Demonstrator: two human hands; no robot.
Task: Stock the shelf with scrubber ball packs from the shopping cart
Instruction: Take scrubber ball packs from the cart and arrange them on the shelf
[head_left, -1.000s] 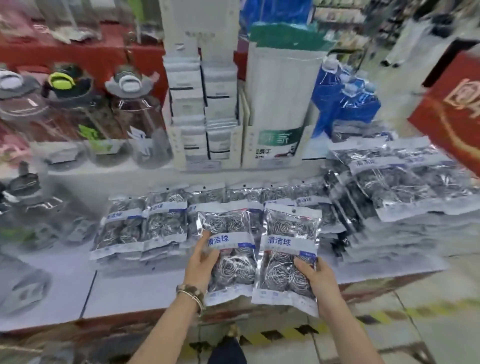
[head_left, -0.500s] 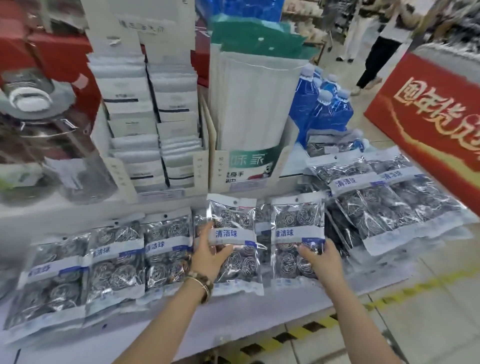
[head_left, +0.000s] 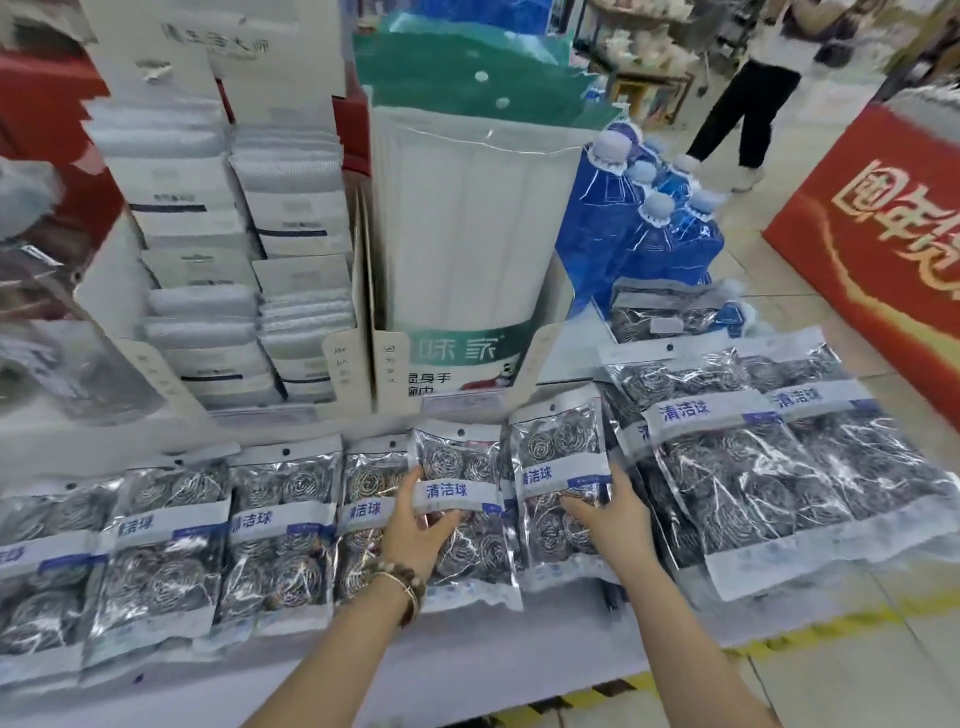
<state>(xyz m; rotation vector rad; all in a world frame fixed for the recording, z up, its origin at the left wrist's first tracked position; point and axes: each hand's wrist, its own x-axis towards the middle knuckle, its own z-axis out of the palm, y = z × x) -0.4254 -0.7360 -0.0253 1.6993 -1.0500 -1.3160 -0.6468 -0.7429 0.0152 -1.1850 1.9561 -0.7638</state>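
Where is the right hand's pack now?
Head view, right of centre: that pack sits on the shelf between the left hand with its pack and the right-side pile.

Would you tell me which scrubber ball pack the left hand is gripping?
The centre pack, which the left hand pinches across its white label; the right hand holds the neighbouring pack to its right.

Glossy clear plastic scrubber ball packs (head_left: 462, 512) (coiled metal inside) on matt shelf (head_left: 467, 670).

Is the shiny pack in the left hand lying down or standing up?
Lying down, face up. The pack shows its whole front beside the flat row of packs, and the left hand grips its side.
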